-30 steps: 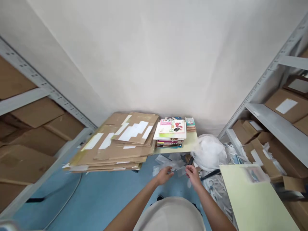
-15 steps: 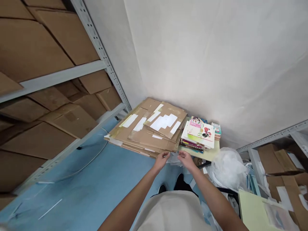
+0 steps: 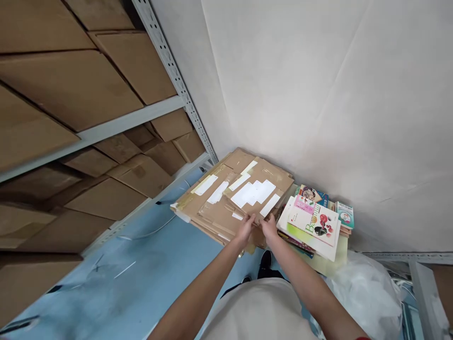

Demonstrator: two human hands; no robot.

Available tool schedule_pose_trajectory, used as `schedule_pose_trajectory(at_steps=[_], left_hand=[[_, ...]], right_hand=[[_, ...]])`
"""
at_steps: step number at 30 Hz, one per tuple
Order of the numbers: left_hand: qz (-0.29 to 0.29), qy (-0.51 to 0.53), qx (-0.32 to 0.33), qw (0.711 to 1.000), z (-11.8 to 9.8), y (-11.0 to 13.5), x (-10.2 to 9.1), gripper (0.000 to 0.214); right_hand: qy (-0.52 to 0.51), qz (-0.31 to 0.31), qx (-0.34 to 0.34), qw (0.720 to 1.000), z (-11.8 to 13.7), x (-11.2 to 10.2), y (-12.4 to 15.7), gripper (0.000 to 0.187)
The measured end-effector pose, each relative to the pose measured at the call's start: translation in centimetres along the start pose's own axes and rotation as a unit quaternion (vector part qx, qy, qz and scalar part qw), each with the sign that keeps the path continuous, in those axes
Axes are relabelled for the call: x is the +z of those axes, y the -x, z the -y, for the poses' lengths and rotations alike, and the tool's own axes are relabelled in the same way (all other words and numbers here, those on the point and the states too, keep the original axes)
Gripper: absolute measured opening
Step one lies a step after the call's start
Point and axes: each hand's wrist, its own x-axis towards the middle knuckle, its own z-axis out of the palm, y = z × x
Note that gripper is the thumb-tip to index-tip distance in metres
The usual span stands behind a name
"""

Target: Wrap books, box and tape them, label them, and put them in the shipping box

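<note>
A stack of flattened cardboard boxes (image 3: 208, 206) lies low beside the wall, patched with clear tape and white labels. On top rests a smaller flattened cardboard box (image 3: 279, 177) with several white labels. My left hand (image 3: 245, 230) is closed at its near edge, the thumb over the board and the other fingers mostly hidden. Close by on the same edge, my right hand (image 3: 269, 227) grips near the corner. Just right of that hand sits a pile of books and magazines (image 3: 314, 224), some with colourful covers.
Shelving with a metal upright (image 3: 170, 61) and brown cartons (image 3: 67, 85) stands on the left. A pale wall (image 3: 290, 85) rises behind the stack. A clear plastic bag (image 3: 368, 293) bulges at the lower right. Thin strips and a cable lie on the blue floor (image 3: 159, 264).
Both hands have moved forward from the stack's front edge, near some clear plastic, onto the top flattened box and closed on its edge. The view has shifted left.
</note>
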Motion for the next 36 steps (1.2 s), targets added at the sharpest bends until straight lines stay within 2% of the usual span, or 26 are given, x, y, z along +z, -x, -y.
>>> schedule_pose_trajectory(at_steps=[3,8,13,17,21,25,32,36], left_hand=[[-0.036,0.009,-0.030,0.999,-0.1,-0.5,0.7,0.028],[-0.127,0.032,-0.040,0.991,-0.6,-0.7,1.0,0.029],[-0.117,0.009,-0.047,0.992,-1.7,-0.4,0.2,0.024],[-0.114,-0.014,-0.053,0.992,-2.9,-0.5,-1.0,0.023],[-0.088,0.007,-0.021,0.996,-4.4,-0.8,-2.7,0.025],[-0.082,0.056,0.001,0.995,-5.7,-0.8,-4.4,0.022],[-0.021,0.082,0.012,0.996,-6.1,0.7,-7.2,0.024],[0.050,0.042,0.039,0.997,-5.1,1.9,-6.8,0.031]], right_hand=[[-0.029,-0.013,0.055,0.998,-0.4,0.8,-0.6,0.040],[-0.047,-0.028,0.090,0.994,-0.8,1.1,-0.9,0.037],[-0.096,-0.003,0.125,0.988,0.7,1.4,-0.6,0.033],[-0.124,0.024,0.089,0.988,3.0,1.8,0.4,0.036],[-0.129,0.035,0.031,0.991,5.1,1.9,2.9,0.036],[-0.129,0.039,-0.027,0.990,5.7,1.8,6.5,0.036],[-0.138,-0.022,-0.079,0.987,3.6,0.9,12.9,0.041],[-0.132,-0.092,-0.086,0.983,1.9,-0.7,16.1,0.042]])
